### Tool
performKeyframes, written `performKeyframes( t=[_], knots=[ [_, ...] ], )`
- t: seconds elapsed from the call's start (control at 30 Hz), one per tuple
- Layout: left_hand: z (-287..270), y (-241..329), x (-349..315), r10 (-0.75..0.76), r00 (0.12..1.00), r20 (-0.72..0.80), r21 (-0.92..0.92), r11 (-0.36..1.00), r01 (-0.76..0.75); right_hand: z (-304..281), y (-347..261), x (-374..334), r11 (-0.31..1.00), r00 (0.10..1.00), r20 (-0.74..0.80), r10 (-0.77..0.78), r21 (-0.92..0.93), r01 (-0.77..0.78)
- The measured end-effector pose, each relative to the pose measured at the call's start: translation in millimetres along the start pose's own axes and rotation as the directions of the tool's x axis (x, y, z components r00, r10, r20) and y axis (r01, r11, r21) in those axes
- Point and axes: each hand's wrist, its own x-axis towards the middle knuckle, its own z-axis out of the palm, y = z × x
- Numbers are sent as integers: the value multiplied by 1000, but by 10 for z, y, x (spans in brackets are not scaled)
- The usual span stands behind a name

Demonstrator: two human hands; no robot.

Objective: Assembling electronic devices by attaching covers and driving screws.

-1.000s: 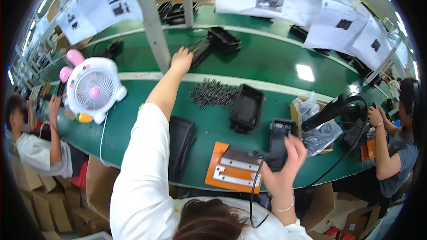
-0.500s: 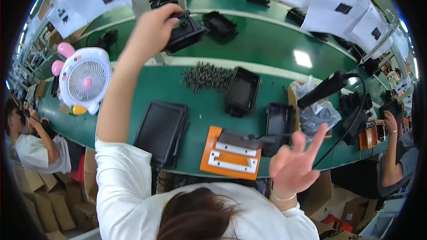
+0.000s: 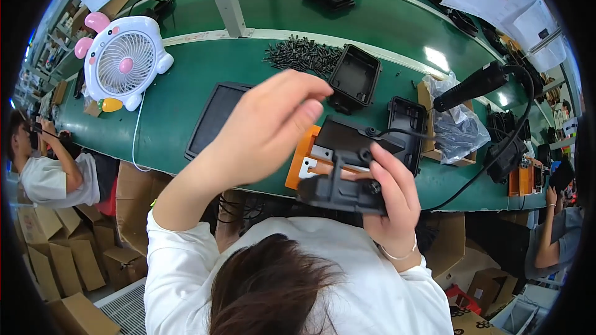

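Note:
My right hand [image 3: 397,205] grips the end of a black plastic housing with a raised bracket [image 3: 338,191], tilted above the table's near edge. My left hand [image 3: 267,121] hovers up and left of it, fingers bent and thumb apart from them, with nothing seen between them. Below and between the hands lies an orange fixture with white metal bars [image 3: 302,160], partly covered. A dark flat part with a cable [image 3: 354,133] rests over its far side. Left of it, a black flat panel [image 3: 214,118] is partly hidden by my left forearm.
Beyond the hands are a pile of black screws [image 3: 298,56] and an open black box [image 3: 357,77]. Another black tray [image 3: 406,127] lies right, near a carton of clear bags [image 3: 456,127] and a corded black electric screwdriver [image 3: 475,87]. A white fan [image 3: 126,65] stands left. Co-workers sit at both sides.
My left hand has come back from the far shelf and no longer holds the black housing. My right hand, spread and empty before, now holds it. The view has shifted.

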Motion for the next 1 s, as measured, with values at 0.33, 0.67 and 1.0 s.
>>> performKeyframes(
  t=[0.33, 0.67, 1.0],
  knots=[
    [308, -330, 146, -18, 967, 255, -114, 992, 48, 0, 90, -141, 993, 994, -106, -29, -119, 16],
    [337, -218, -120, -148, 948, 281, -151, 969, 196, -2, 168, 66, 979, 997, 67, 31, -204, -17],
    [75, -1425, 569, -411, 864, 291, 371, 881, 294, -56, 115, -15, 990, 991, 67, 112, -97, -105]
  ],
)
